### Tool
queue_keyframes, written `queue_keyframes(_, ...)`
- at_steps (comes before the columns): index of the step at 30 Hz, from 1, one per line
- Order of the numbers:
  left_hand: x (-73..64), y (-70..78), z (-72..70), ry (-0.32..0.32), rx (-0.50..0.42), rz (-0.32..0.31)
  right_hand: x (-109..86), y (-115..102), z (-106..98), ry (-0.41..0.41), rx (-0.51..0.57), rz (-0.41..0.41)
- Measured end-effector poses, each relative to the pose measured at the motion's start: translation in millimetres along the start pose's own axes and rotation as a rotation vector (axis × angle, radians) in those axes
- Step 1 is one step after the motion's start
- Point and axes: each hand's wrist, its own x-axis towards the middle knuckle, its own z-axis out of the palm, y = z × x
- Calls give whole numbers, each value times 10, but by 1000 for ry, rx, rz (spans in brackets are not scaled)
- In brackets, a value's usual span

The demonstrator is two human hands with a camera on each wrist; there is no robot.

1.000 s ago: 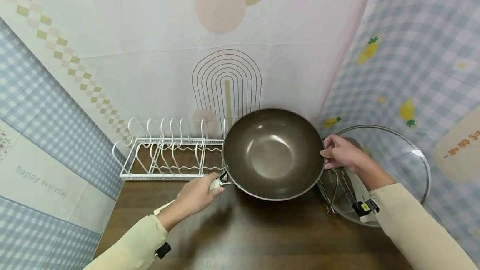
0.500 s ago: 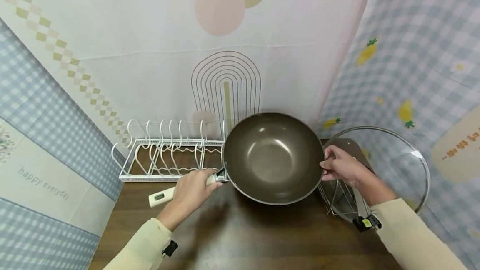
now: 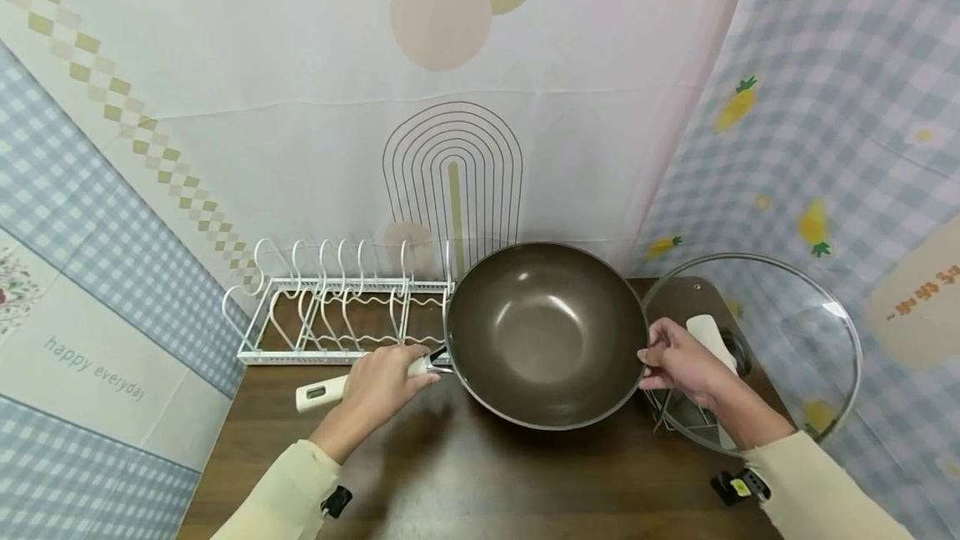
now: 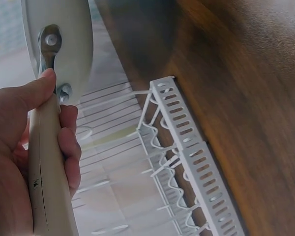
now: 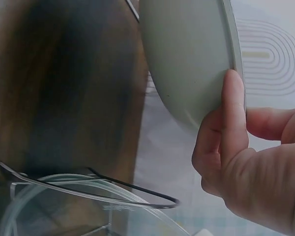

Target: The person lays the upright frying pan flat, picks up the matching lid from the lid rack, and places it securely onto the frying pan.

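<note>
A wok (image 3: 542, 340) with a dark brown inside and a pale outside is held up over the table, its opening facing the head camera. My left hand (image 3: 378, 386) grips its cream handle (image 4: 51, 167) near the metal joint; the slotted handle end sticks out beyond the palm. On the opposite side, my right hand (image 3: 686, 365) pinches the rim, thumb on the inside and fingers (image 5: 232, 115) against the pale outer wall. In the left wrist view the thumb lies along the handle and the fingers wrap under it.
Left of the wok stands a white wire rack (image 3: 322, 352) with upright loops, by the back curtain. At right a large glass lid (image 3: 795, 315) leans on a wire stand (image 5: 93, 196), with a brown board (image 3: 678, 298) behind it. The wooden table (image 3: 480, 490) stretches in front.
The wok has come down slightly toward the table's front, both hands moving with it. The left hand has shifted back, and the handle end now shows behind it.
</note>
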Motion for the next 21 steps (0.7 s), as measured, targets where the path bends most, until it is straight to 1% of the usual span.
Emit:
queue_keyframes(5, -21, -52, 74, -14, 9, 18, -19, 154, 78, 30, 16, 7)
queue_keyframes(11, -63, -113, 157, -1, 29, 50, -41, 337, 185, 67, 31, 22)
queue_keyframes(14, -85, -141, 192, -11, 36, 55, -37, 414, 243, 87, 51, 28)
queue_keyframes(18, -104, -169, 244, -27, 37, 72, -17, 511, 294, 99, 74, 36)
queue_keyframes(21, -117, -188, 291, -19, 42, 86, -2, 578, 315, 101, 89, 38)
